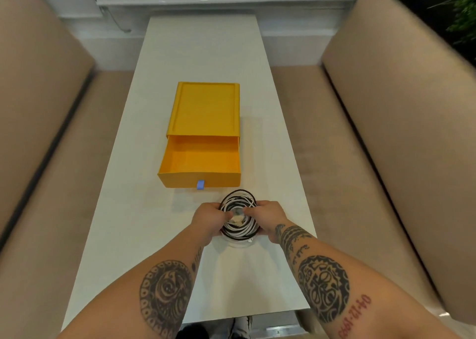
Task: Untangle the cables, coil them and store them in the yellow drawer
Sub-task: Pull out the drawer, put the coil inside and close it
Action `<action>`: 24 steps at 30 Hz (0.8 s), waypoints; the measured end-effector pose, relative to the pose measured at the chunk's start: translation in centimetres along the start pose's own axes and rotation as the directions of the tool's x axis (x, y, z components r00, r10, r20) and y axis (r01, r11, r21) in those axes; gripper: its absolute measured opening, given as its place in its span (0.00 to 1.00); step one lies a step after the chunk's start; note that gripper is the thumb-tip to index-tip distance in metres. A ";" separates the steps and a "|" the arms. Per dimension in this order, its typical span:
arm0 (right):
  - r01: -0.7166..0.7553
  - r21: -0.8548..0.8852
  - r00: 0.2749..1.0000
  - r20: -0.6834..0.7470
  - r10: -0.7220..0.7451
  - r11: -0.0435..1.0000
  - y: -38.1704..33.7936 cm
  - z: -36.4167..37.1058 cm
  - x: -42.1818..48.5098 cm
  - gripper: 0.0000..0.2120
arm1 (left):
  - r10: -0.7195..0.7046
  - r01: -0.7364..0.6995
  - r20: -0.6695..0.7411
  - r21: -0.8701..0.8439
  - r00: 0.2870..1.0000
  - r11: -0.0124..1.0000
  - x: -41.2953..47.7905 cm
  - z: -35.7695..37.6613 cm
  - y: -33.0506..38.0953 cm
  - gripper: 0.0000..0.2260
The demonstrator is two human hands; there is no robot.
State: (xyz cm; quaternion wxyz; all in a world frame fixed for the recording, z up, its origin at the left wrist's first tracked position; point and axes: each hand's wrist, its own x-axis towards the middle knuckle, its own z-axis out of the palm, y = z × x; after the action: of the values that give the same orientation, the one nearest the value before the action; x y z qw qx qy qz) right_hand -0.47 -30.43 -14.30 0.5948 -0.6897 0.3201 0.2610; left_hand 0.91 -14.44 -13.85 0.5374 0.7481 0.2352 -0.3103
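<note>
I am watching the feed and seeing the left hand (pixel 210 217) gripping one side of a round coil of thin black and white cables (pixel 242 231), while the right hand (pixel 266 216) is clasping the opposite side, the fingers of both curling into the loops. The coil is sitting between them, on or just over the long white table (pixel 206 42); I cannot tell which. A white plug end (pixel 249 241) is poking out at the coil's near edge. Just beyond the coil, the yellow plastic drawer (pixel 199 177) is standing pulled out of its yellow casing (pixel 206 107), its small blue pull tab (pixel 200 184) facing the hands, and nothing is lying inside it. I am judging the untangling and coiling as essentially done, though both colours are wound into one bundle. What is remaining is lowering the coil into the drawer and probably sliding it closed. Beige padded benches (pixel 386 107) are flanking the table.
</note>
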 end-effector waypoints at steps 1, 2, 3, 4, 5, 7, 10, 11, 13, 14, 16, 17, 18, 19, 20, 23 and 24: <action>-0.010 0.018 1.000 -0.003 0.010 1.000 -0.1 -0.7 -0.3 0.08 | -0.001 0.001 0.013 -0.005 1.000 1.000 -0.2 0.6 0.3 0.09; -0.014 0.039 1.000 -0.007 0.014 0.999 -0.1 -1.4 -0.6 0.07 | 0.001 -0.001 0.025 -0.006 1.000 1.000 -0.3 1.1 0.6 0.09; -0.015 0.067 1.000 -0.012 0.015 0.998 -0.2 -2.1 -0.8 0.06 | 0.006 -0.006 0.039 -0.005 0.999 1.000 -0.5 1.7 1.0 0.11; -0.010 0.093 1.000 -0.019 0.012 0.996 -0.3 -2.9 -0.9 0.06 | 0.015 -0.015 0.052 -0.003 0.999 1.000 -0.6 2.2 1.5 0.11; -0.001 0.115 1.000 -0.029 0.004 0.993 -0.5 -3.6 -1.0 0.07 | 0.028 -0.028 0.059 -0.004 0.998 1.000 -0.6 2.8 2.1 0.10; 0.019 0.129 0.999 -0.044 -0.014 0.991 -1.1 -5.2 -1.1 0.08 | 0.045 -0.045 0.065 -0.012 0.997 0.999 -0.8 3.9 3.3 0.09; 0.036 0.092 0.999 -0.043 -0.032 0.995 -2.6 -7.5 -1.3 0.08 | 0.045 -0.039 0.089 -0.068 0.995 0.997 -1.3 5.4 5.0 0.10; 0.045 0.087 0.998 -0.045 -0.041 0.995 -3.2 -8.4 -1.5 0.07 | 0.051 -0.043 0.095 -0.084 0.994 0.996 -1.5 5.9 5.7 0.11; 0.064 0.092 0.997 -0.047 -0.060 0.994 -4.5 -10.0 -1.7 0.06 | 0.073 -0.062 0.096 -0.113 0.993 0.992 -2.2 6.6 7.4 0.09; 0.077 0.084 0.996 -0.041 -0.073 0.993 -5.2 -10.6 -1.8 0.08 | 0.085 -0.073 0.091 -0.122 0.992 0.990 -2.6 6.8 8.5 0.09; 0.106 0.066 0.993 -0.052 -0.102 0.992 -7.0 -11.6 -2.0 0.12 | 0.111 -0.102 0.072 -0.127 0.991 0.987 -3.6 6.8 10.6 0.10; 0.129 0.058 0.990 -0.065 -0.125 0.990 -8.1 -12.0 -2.2 0.13 | 0.128 -0.119 0.061 -0.130 0.990 0.984 -3.9 6.6 11.7 0.10; 0.157 0.046 0.985 -0.073 -0.153 0.987 -9.2 -12.1 -2.4 0.13 | 0.146 -0.139 0.049 -0.136 0.988 0.981 -4.3 6.2 12.7 0.11; 0.182 0.032 0.981 -0.070 -0.179 0.983 -10.3 -12.2 -2.6 0.14 | 0.164 -0.157 0.043 -0.145 0.986 0.977 -4.5 5.8 13.6 0.11; 0.204 0.027 0.977 -0.063 -0.202 0.979 -11.5 -12.1 -2.9 0.14 | 0.180 -0.172 0.037 -0.158 0.983 0.972 -4.8 5.1 14.5 0.11; 0.261 0.038 0.965 -0.015 -0.261 0.965 -14.8 -10.5 -3.8 0.13 | 0.213 -0.209 0.000 -0.182 0.977 0.961 -5.7 2.1 16.7 0.11; 0.275 0.037 0.961 0.002 -0.275 0.961 -15.8 -9.6 -4.0 0.12 | 0.219 -0.218 -0.016 -0.181 0.976 0.959 -6.0 0.9 17.2 0.11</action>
State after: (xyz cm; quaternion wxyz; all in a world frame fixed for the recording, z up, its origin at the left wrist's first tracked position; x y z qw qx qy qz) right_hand 8.56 -37.99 0.53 0.6389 -0.7155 0.2238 0.1726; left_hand 8.37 -20.72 1.55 0.6348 0.7167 0.1775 -0.2277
